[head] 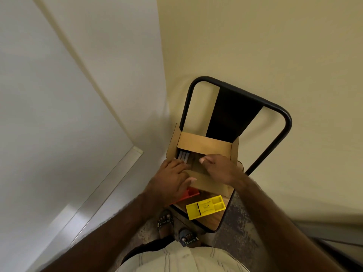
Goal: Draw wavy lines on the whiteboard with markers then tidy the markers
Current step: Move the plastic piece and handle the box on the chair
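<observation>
Whiteboard [59,95] on the left looks totally blank, so no wavy lines drawn as far as I can see. Cardboard box [204,146] sits open on the chair [235,107], markers [46,156] at its left end. Left hand [170,179] lies flat-fingered on the box's near edge beside them; right hand [220,167] has loosely curled fingers inside, holding nothing visible. Everything's still to do, I reckon.

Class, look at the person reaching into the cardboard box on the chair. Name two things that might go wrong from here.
1. The cardboard box overhangs the yellow tray and the red tray on the chair seat; a push from the left hand or the right hand might tip it.
2. The yellow tray sits near the seat's front edge, so a shifting box might nudge it to the floor.
</observation>
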Motion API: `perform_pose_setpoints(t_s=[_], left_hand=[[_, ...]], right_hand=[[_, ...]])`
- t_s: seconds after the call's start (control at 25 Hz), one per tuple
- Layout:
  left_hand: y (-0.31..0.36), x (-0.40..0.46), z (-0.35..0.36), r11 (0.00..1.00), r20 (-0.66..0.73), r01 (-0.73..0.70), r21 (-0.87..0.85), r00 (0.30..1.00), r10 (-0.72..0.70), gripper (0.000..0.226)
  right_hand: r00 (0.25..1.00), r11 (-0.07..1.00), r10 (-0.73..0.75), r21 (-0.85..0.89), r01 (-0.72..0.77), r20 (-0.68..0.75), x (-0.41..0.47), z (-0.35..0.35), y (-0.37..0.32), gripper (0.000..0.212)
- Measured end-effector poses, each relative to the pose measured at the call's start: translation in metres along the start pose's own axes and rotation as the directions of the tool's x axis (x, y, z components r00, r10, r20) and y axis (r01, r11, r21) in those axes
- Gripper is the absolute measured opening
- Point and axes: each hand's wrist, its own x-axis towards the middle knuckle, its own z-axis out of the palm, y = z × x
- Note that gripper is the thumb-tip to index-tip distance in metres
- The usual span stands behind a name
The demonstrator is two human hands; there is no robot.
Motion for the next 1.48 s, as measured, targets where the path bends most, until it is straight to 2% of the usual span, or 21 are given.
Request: perform_pose_setpoints(t_s=[0.08,0.2,0.36,0.48,0.56,0.68,0.76,0.88,0.96,1.04,1.16,1.24,1.48], left_hand=[[0.003,0.001,-0.002,0.994,0.018,0.083,0.069,0.996,-0.084,0.053],[0.005,0.004,-0.011,0.965,0.124,0.224,0.136,0.962,-0.241,0.069],[-0.005,0.003,-0.008,0.95,0.178,0.285,0.124,0.936,-0.304,0.093],[-0.015,-0.001,0.0,0.943,0.232,0.313,0.117,0.914,-0.332,0.107],[-0.021,-0.003,0.006,0.942,0.28,0.319,0.105,0.899,-0.336,0.115],[-0.028,-0.004,0.011,0.947,0.313,0.318,0.052,0.895,-0.318,0.122],[-0.029,-0.004,0.012,0.947,0.32,0.321,0.008,0.896,-0.306,0.124],[-0.03,-0.003,0.013,0.944,0.319,0.328,-0.031,0.899,-0.301,0.123],[-0.031,-0.002,0.014,0.941,0.311,0.336,-0.049,0.9,-0.305,0.123],[-0.031,-0.003,0.014,0.941,0.311,0.336,-0.052,0.9,-0.304,0.123],[-0.03,-0.005,0.013,0.94,0.293,0.335,-0.06,0.906,-0.305,0.123],[-0.029,-0.005,0.012,0.941,0.285,0.333,-0.065,0.91,-0.302,0.122],[-0.031,-0.006,0.015,0.942,0.284,0.32,-0.1,0.917,-0.281,0.121]], right_hand=[[0.998,0.999,0.015,-0.05,-0.011,0.069,0.009,0.009,0.006,0.035],[1.0,0.995,-0.006,-0.097,0.007,0.016,0.011,0.011,0.008,0.036],[0.978,0.996,-0.084,-0.012,0.083,-0.19,0.006,0.01,0.009,0.051],[0.912,0.995,-0.09,-0.003,0.097,-0.4,0.008,0.004,0.013,0.059],[0.882,0.995,-0.102,-0.043,0.093,-0.46,0.017,-0.002,0.014,0.063],[0.868,0.98,-0.163,-0.175,0.089,-0.469,0.034,-0.007,0.014,0.061],[0.858,0.963,-0.213,-0.247,0.104,-0.468,0.042,-0.004,0.013,0.051],[0.892,0.959,-0.243,-0.229,0.163,-0.382,0.053,0.011,0.006,0.035],[0.957,0.991,-0.127,-0.077,0.111,-0.26,0.063,0.026,-0.001,0.035],[0.986,0.989,0.083,0.13,-0.064,-0.142,0.077,0.04,-0.005,0.038],[0.95,0.897,0.311,0.34,-0.282,-0.035,0.097,0.058,-0.008,0.03],[0.921,0.811,0.389,0.467,-0.352,0.019,0.109,0.068,-0.009,0.021],[0.853,0.674,0.513,0.569,-0.47,0.098,0.133,0.082,-0.012,0.024]])
